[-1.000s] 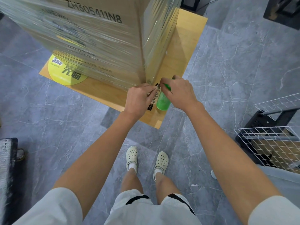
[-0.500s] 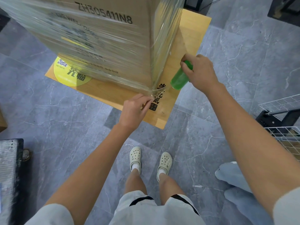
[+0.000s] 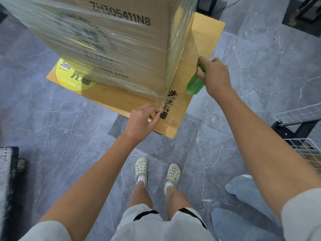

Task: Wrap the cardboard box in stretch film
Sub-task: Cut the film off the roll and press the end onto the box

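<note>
A tall cardboard box (image 3: pixel 125 32) stands on a wooden board (image 3: pixel 199 42), its sides covered in clear stretch film (image 3: pixel 175 94). My left hand (image 3: pixel 142 120) pinches the film's loose end at the box's bottom near corner. To the right of that corner, my right hand (image 3: pixel 215 75) grips a green-handled film roll (image 3: pixel 194 84), held tilted above the board. A thin sheet of film runs from the roll to the corner.
A yellow round sticker (image 3: pixel 74 79) lies on the board left of the box. White wire baskets (image 3: pixel 298 129) on a black frame stand at the right. A dark object (image 3: pixel 8 180) sits at the left edge. Grey tiled floor surrounds the board.
My right hand has carried the green roll away from the left hand, up and to the right, drawing film out. The left hand stays at the box's bottom corner.
</note>
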